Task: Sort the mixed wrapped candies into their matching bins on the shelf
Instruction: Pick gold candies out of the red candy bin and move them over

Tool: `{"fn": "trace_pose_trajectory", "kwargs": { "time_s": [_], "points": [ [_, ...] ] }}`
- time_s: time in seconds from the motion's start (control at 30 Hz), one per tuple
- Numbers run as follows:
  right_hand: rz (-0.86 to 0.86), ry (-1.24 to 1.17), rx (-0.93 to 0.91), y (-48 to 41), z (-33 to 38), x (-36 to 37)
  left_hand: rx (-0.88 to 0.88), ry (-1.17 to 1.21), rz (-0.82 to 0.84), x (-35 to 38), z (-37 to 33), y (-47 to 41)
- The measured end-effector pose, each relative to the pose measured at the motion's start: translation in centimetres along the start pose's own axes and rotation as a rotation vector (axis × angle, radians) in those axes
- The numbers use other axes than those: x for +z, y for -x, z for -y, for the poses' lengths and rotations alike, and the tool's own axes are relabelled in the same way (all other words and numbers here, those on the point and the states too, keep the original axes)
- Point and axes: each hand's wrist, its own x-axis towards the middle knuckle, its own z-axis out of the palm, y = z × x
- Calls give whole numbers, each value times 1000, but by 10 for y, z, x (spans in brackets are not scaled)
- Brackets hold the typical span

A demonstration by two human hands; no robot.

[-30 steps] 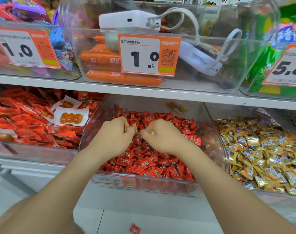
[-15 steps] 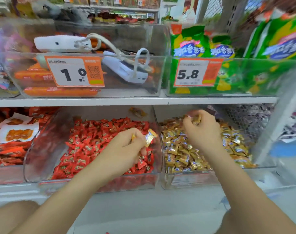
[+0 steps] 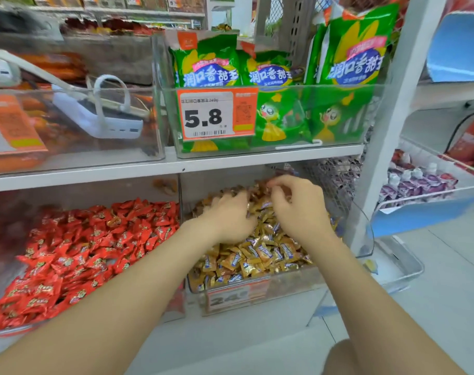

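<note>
Gold-wrapped candies (image 3: 260, 253): small shiny gold and amber foil pieces with a blue-and-white band, far too many to count, heaped in one pile.
Where they lie: inside a clear plastic bin (image 3: 292, 282) on the lower level, under the white shelf board (image 3: 122, 171), the right-hand one of two bins side by side.
Candies and hands: the heap lies under and around both hands; its front slope lies nearer the camera than the knuckles, and its back rises to the fingertips.
Hands: two, both bare, reaching over the front wall into the gold bin, close beside each other but apart.
Left hand (image 3: 230, 217): palm down on the pile, fingers bent into the wrappers; it is blurred, so I cannot tell whether it grasps a piece.
Right hand (image 3: 300, 209): just right of the left and a little further back, fingers curled with the tips bunched over the rear of the heap; I cannot tell whether anything is pinched there.
Red-wrapped candies (image 3: 95, 247): a second heap, glossy red with a round gold mark, filling the neighbouring clear bin (image 3: 81, 193) on the left; neither hand touches it.
Bin label: one orange tag (image 3: 236, 296) on the gold bin's front wall, its print blurred.
Upper level: one clear box (image 3: 325, 86) holding three green snack bags (image 3: 206, 69) that stand upright, with one orange-and-white price card reading 5.8 (image 3: 217, 115) on its front.
Left of that: one white power bank with a looped cable (image 3: 95, 117) in another clear box.
</note>
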Motion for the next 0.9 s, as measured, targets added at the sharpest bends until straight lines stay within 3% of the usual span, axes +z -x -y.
{"fn": "trace_pose_trajectory", "kwargs": {
  "time_s": [0.07, 0.13, 0.23, 0.33, 0.43, 0.53, 0.6, 0.67, 0.8, 0.9],
  "points": [
    [21, -43, 2, 8, 12, -1, 39, -132, -70, -3, 1, 11],
    [62, -82, -29, 13, 28, 4, 120, -212, -271, -10, 7, 32],
    [155, -141, -98, 25, 61, 19, 213, -114, -560, -20, 36, 75],
    [257, -181, -202, 43, 103, 39, 70, -83, -655, -25, 94, 118],
    [384, -147, -379, 60, 144, 68, -314, -162, -523, -31, 156, 156],
    [549, 44, -395, 76, 172, 106, -673, -140, -221, -37, 205, 182],
    [648, 171, -357, 83, 183, 130, -689, -89, -28, -41, 229, 191],
    [714, 147, -364, 85, 193, 151, -637, 75, 107, -49, 242, 198],
    [930, -76, -443, 84, 214, 189, -629, 225, 248, -62, 257, 201],
    [1080, 40, -524, 84, 217, 217, -609, 208, 276, -60, 266, 195]
  ]
}}
